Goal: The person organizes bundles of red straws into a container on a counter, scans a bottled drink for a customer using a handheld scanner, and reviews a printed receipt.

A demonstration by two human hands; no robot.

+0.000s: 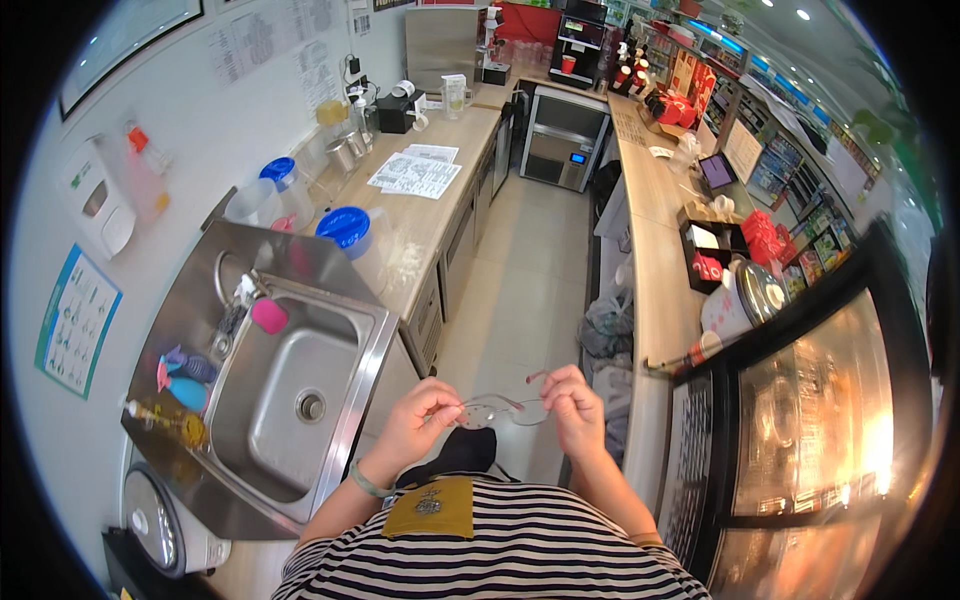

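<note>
A pair of eyeglasses (480,414) with thin metal rims is held up in front of my striped shirt, over the aisle floor. Fingers and thumb of my left hand (429,417) pinch its left side, beside one lens. On the other side, my right hand (576,409) grips the frame near the other lens, and a reddish temple tip pokes out above its fingers. Small spots show on the left lens. Close to my left hand lies the stainless steel sink (300,397), with a drain in its floor and a pink sponge (269,316) by the faucet (247,289).
Blue-lidded plastic pitchers (346,229) and paper sheets (416,174) occupy the left counter. A rice cooker (154,521) stands behind the sink. Along the right counter (656,247) are a black organizer (709,259), a pot (739,300) and a lit glass display case (817,405). An ice maker (564,139) closes the aisle's far end.
</note>
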